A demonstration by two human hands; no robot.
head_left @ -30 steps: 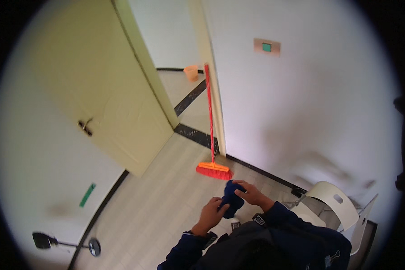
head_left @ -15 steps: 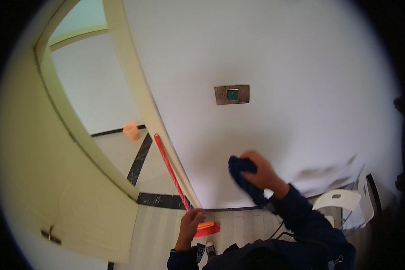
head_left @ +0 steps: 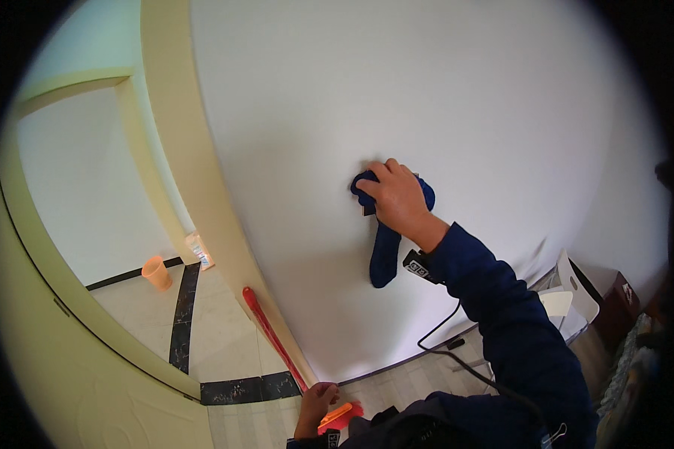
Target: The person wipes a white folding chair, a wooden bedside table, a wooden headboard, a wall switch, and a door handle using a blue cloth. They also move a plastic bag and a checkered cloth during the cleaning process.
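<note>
My right hand [head_left: 401,198] is closed on a dark blue cloth [head_left: 385,258] and presses it against the white wall. One rounded end of the cloth hangs down below the hand. Behind hand and cloth, the brown wall plate [head_left: 367,212] is almost covered, with only slivers of its edge showing. Low in the head view, my left hand [head_left: 317,408] is loosely curled, and nothing shows in it. It overlaps the lower part of a broom's red handle [head_left: 273,338], which leans by the door frame. The orange and red broom head [head_left: 342,416] lies beside that hand.
A cream door [head_left: 90,359] stands at the left of a doorway. Through it, an orange bin [head_left: 156,274] stands on the tiled floor, with a pale packet [head_left: 200,251] by the frame. White folding chairs [head_left: 579,295] and a dark red box [head_left: 614,303] are at the right.
My right hand has moved up with the cloth, from in front of the wall onto the wall plate. The view has tilted up. My left hand stays low near the broom.
</note>
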